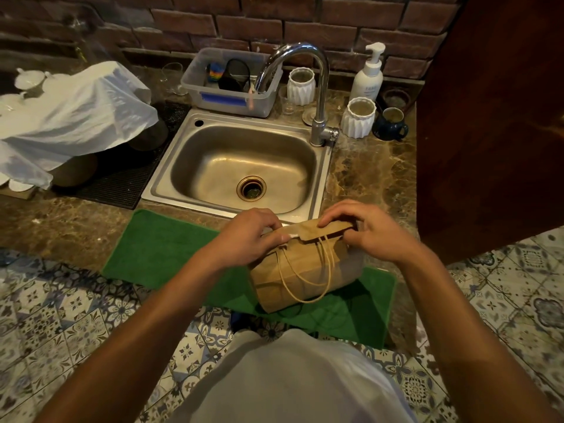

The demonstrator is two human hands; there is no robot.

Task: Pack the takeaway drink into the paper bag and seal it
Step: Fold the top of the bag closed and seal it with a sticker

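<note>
A brown paper bag point(300, 271) with twine handles stands on a green mat point(171, 248) at the counter's front edge. Its top is folded over into a flap. My left hand point(247, 236) pinches the flap's left end, where a strip of clear tape shows. My right hand point(366, 230) presses down on the flap's right end. The drink itself is hidden, and I cannot tell whether it is inside the bag.
A steel sink point(244, 166) with a chrome tap point(317, 87) lies just behind the bag. White ribbed cups point(357, 117), a pump bottle point(367, 74) and a plastic tub point(232, 83) stand at the back. Cloth-covered crockery point(73, 114) sits left; a wooden panel point(494, 117) rises right.
</note>
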